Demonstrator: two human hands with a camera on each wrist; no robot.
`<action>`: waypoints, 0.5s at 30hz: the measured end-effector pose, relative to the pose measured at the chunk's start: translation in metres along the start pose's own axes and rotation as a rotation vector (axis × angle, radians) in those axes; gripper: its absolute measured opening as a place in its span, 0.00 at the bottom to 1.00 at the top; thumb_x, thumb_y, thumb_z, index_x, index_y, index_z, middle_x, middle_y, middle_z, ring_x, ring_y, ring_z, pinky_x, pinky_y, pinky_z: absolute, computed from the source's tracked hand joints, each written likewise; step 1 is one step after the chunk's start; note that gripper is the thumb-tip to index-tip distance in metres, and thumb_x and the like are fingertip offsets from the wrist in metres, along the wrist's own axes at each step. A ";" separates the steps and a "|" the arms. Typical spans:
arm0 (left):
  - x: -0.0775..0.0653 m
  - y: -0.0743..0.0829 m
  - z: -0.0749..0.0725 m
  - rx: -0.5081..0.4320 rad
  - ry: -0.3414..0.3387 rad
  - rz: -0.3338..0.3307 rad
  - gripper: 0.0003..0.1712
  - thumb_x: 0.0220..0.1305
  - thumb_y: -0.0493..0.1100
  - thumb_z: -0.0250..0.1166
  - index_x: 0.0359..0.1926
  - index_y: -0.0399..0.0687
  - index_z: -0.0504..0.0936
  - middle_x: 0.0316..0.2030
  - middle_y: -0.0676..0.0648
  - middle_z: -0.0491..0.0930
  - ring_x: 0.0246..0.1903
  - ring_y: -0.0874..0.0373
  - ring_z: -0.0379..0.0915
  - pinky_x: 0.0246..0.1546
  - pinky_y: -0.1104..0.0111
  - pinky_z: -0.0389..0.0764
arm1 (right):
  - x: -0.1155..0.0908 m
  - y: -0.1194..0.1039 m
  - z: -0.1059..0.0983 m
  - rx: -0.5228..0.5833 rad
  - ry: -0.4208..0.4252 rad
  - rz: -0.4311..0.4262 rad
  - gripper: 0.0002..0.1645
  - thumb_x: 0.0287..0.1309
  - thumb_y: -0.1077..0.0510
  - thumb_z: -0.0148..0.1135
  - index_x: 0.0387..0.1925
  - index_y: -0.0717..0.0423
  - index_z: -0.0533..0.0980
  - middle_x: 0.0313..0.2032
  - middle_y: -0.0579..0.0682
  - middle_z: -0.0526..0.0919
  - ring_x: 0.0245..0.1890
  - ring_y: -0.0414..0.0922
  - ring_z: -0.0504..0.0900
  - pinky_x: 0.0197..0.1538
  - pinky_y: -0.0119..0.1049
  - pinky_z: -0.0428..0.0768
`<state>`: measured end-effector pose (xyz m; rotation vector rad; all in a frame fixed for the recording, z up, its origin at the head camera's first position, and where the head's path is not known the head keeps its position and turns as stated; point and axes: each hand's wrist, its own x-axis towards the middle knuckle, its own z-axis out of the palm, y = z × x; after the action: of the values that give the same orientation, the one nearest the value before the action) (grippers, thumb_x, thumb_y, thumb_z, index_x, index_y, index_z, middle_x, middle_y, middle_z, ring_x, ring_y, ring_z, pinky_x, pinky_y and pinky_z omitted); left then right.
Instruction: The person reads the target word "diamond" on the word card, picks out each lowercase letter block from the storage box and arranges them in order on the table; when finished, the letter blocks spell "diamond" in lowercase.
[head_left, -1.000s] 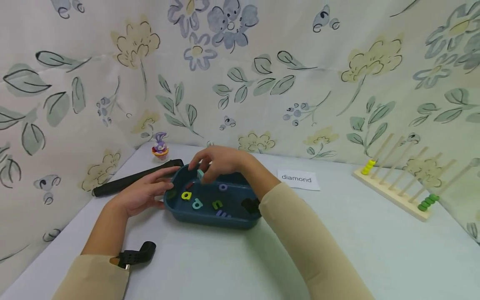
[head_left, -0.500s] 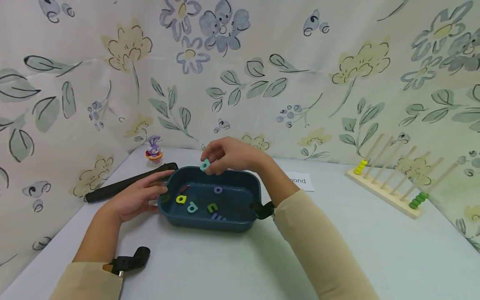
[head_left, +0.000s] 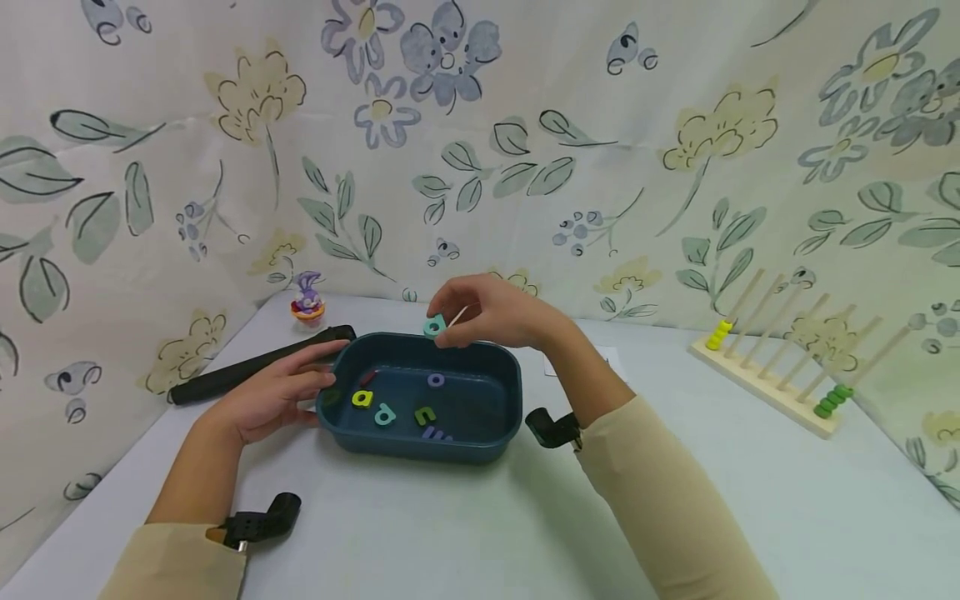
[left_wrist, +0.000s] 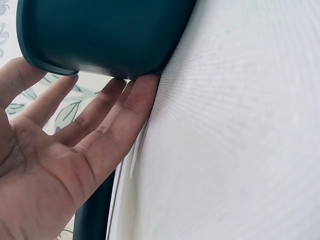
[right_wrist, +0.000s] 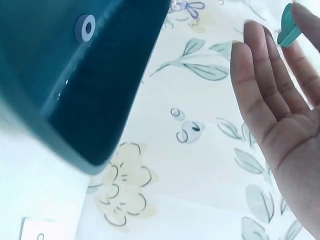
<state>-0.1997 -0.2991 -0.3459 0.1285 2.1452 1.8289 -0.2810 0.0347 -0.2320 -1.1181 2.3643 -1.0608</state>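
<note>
My right hand (head_left: 501, 312) is above the back rim of a dark teal tub (head_left: 420, 448). It pinches a small turquoise letter (head_left: 441, 323), seemingly a "d", between thumb and fingertips; in the right wrist view this letter (right_wrist: 288, 30) shows edge-on. My left hand (head_left: 272, 398) rests its fairly straight fingers against the tub's left end, low on the wall and at the rim. Inside the tub lie a yellow "a" (head_left: 355, 400), another turquoise letter (head_left: 378, 417), a green "n" (head_left: 420, 413), a purple "o" (head_left: 430, 381), a purple "m" (head_left: 430, 432) and a red piece (head_left: 368, 377).
A black rod-like object (head_left: 247, 369) lies behind my left hand. At the back left stands a purple bunny figure (head_left: 307, 300). A white card (head_left: 555, 365) is partly hidden by my right arm. A wooden peg stand (head_left: 765, 387) with beads is at the right.
My right hand has lifted the turquoise letter from inside the tub to above its back rim, then moved slightly right. My left hand has stayed at the tub's left end.
</note>
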 end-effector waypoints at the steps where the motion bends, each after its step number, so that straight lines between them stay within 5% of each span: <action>1: 0.000 0.000 0.000 0.001 0.000 0.000 0.41 0.77 0.48 0.59 0.83 0.57 0.50 0.80 0.35 0.52 0.74 0.37 0.61 0.58 0.46 0.81 | -0.002 0.001 -0.001 -0.007 0.010 0.001 0.19 0.62 0.53 0.72 0.54 0.48 0.80 0.48 0.46 0.87 0.48 0.43 0.87 0.53 0.41 0.85; 15: 0.002 -0.001 0.001 0.015 0.005 -0.003 0.41 0.78 0.47 0.58 0.83 0.57 0.49 0.80 0.35 0.52 0.74 0.37 0.62 0.58 0.46 0.81 | -0.031 0.011 -0.009 -0.095 0.148 0.071 0.20 0.61 0.54 0.72 0.54 0.51 0.81 0.48 0.49 0.86 0.50 0.46 0.87 0.57 0.45 0.84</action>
<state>-0.2013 -0.2979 -0.3471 0.1244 2.1621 1.8138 -0.2719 0.0673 -0.2345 -1.0103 2.5740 -1.0495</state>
